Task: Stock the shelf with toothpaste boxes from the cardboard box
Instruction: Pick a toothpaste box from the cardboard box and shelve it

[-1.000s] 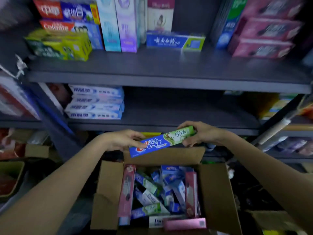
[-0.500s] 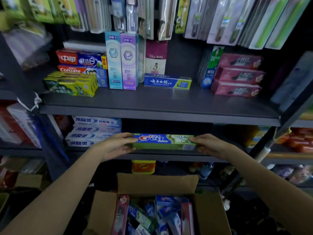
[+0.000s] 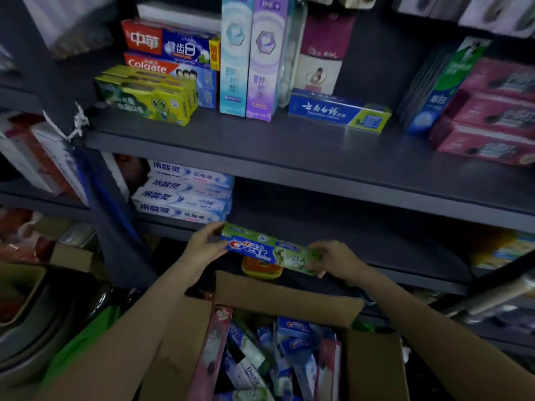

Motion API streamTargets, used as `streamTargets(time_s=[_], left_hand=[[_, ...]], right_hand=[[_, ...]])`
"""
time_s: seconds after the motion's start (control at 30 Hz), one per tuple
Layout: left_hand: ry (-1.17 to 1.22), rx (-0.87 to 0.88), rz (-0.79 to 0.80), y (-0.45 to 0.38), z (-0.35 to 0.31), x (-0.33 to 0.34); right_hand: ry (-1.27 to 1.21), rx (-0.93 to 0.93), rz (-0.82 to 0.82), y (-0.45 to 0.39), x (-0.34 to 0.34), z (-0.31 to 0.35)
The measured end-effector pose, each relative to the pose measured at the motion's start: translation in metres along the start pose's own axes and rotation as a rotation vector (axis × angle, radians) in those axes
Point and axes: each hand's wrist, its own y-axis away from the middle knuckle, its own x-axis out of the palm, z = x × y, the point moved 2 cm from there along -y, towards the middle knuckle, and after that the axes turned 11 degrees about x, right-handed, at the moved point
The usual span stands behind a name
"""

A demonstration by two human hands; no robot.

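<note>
both hands, left and right, pinch the crest box by its ends (long axis left-right, slightly tilted) at the shelf edge.

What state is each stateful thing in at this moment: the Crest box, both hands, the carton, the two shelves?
Crest box: held at both ends, tilted, at the lower shelf's front edge.
Left hand: grip on the box's blue end.
Right hand: grip on the box's green end.
Cardboard box: flaps open, still holding many toothpaste boxes.
Upper shelf: partly stocked.
Lower shelf: white stack at left.
</note>
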Motion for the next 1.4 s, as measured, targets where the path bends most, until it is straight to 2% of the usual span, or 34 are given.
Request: streamTargets(time_s=[0.13,0.27,0.37,0.57,0.97,1.2,1.4], left_hand=[[-0.17,0.066,-0.123,-0.02,0.015,-0.003],[-0.234,0.096,-0.076,-0.019,0.014,0.006],[-0.296,0.056,-0.091,-0.029,0.04,0.009],[-0.401,0.075,-0.077,-0.033,0.046,0.004],[-0.409,0.062,-0.086,-0.04,0.059,-0.001],[-0.41,0.098,-0.031,-0.034,0.064,0.004],[-0.449,0.127,0.124,-0.038,0.046,0.012]], right_hand=[[0.162,-0.021,-0.194,-0.034,-0.002,0.007],[0.131,0.07,-0.299,-0.058,-0.016,0.009],[0.164,0.058,-0.227,-0.1,-0.002,0.018],[0.251,-0.001,-0.248,-0.127,-0.005,0.035],[0.331,0.057,-0.281,-0.148,-0.007,0.031],[0.35,0.069,-0.282,-0.147,-0.008,0.028],[0.356,0.065,-0.285,-0.14,-0.006,0.024]])
